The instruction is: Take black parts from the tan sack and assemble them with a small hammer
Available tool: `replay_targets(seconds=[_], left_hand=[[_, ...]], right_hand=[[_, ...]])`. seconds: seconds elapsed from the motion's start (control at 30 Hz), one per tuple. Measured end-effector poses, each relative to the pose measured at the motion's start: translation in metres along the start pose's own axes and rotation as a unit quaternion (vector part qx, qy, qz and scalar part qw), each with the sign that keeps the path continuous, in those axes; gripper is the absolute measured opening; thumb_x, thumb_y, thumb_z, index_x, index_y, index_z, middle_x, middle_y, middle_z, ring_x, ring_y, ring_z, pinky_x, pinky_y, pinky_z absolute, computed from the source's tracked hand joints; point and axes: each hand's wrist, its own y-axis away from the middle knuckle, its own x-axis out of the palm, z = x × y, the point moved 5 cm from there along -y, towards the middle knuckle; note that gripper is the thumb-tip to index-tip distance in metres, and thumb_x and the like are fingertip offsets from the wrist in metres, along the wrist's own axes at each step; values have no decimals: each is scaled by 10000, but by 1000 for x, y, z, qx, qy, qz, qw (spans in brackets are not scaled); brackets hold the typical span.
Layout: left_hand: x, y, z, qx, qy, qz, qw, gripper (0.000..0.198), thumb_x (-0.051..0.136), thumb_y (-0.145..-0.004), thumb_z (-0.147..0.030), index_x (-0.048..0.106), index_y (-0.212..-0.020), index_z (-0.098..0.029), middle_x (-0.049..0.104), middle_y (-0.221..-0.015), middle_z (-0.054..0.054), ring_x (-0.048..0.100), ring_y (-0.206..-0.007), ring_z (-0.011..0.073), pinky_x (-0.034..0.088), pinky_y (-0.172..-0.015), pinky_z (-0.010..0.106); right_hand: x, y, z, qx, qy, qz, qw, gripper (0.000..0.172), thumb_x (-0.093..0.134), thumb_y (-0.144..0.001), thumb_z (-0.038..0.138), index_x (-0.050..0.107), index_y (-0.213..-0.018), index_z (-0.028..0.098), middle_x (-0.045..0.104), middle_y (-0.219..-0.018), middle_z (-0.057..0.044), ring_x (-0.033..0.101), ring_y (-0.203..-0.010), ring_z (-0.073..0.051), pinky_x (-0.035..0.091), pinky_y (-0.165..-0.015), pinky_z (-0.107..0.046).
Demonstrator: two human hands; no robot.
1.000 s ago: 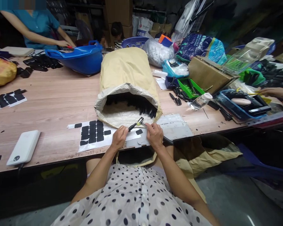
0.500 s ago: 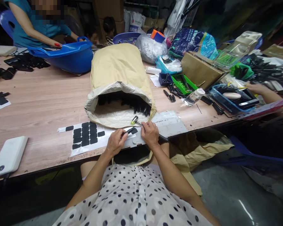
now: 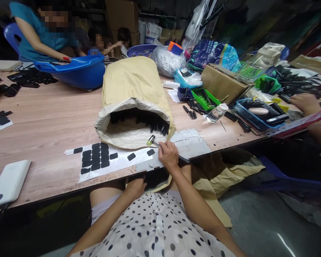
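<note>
My right hand (image 3: 168, 155) is closed around a small hammer (image 3: 151, 140) with a yellowish tip, above a grey board (image 3: 191, 142) at the table edge. Below that edge, my left hand (image 3: 136, 187) reaches down at the mouth of an open sack (image 3: 157, 179) on my lap; its fingers are hidden, so I cannot see what they hold. To the left of the hammer lies a white backing sheet (image 3: 120, 165) bearing several black rounded stickers (image 3: 96, 157). Just beyond stands a tan sack (image 3: 133, 80), lying with its mouth toward me and black parts (image 3: 159, 125) inside.
A white power bank (image 3: 9, 182) lies at the near left. Behind are a blue basin (image 3: 75, 73) and a co-worker (image 3: 40, 39). To the right stand a green tray (image 3: 204, 98), a bottle (image 3: 216, 113) and a blue basket (image 3: 259, 114); another person's hand (image 3: 306, 102) is beyond.
My left hand has moved from the board down below the table edge, and the black part it held is out of sight. My right hand stays with the hammer.
</note>
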Motion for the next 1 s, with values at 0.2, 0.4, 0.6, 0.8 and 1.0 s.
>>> replay_targets(seconds=[0.2, 0.4, 0.6, 0.8, 1.0], left_hand=[[-49, 8, -54, 150, 173, 89, 969, 182, 530, -864, -350, 643, -792, -226, 664, -639, -13, 599, -553, 176, 431, -558, 270], [-151, -71, -108, 80, 150, -300, 939, 147, 621, -872, -326, 675, -864, -189, 721, -848, 49, 675, -851, 197, 489, -772, 277], [-164, -143, -112, -57, 87, -294, 950, 356, 732, -822, -431, 717, -1049, -158, 724, -1169, 185, 678, -1118, 321, 512, -848, 332], [-168, -142, -91, -17, 149, -292, 945, 131, 709, -819, -299, 735, -844, -174, 773, -978, 120, 703, -1023, 272, 508, -819, 294], [-145, -102, -55, 85, 551, -186, 809, 298, 672, -887, -417, 636, -763, -148, 682, -678, 36, 631, -605, 136, 502, -571, 228]], right_hand=[[1, 0, 2, 4, 5, 8, 1000, 267, 538, -906, 194, 710, -1105, 240, 601, -938, -75, 459, -872, -226, 332, -739, -318], [-1, -1, 5, 5, 9, 1, 1000, 225, 543, -906, 206, 717, -1046, 231, 601, -905, -72, 456, -848, -224, 326, -728, -316], [0, -1, 7, 10, 2, 12, 1000, 219, 536, -914, 203, 715, -1038, 230, 597, -906, -69, 458, -857, -220, 331, -741, -314], [1, -2, 7, 17, -1, 18, 1000, 211, 552, -910, 214, 713, -1044, 236, 604, -926, -67, 462, -869, -219, 332, -749, -319], [0, -2, 5, 15, -6, 12, 1000, 227, 534, -913, 203, 713, -1051, 229, 596, -918, -75, 463, -867, -223, 342, -746, -321]])
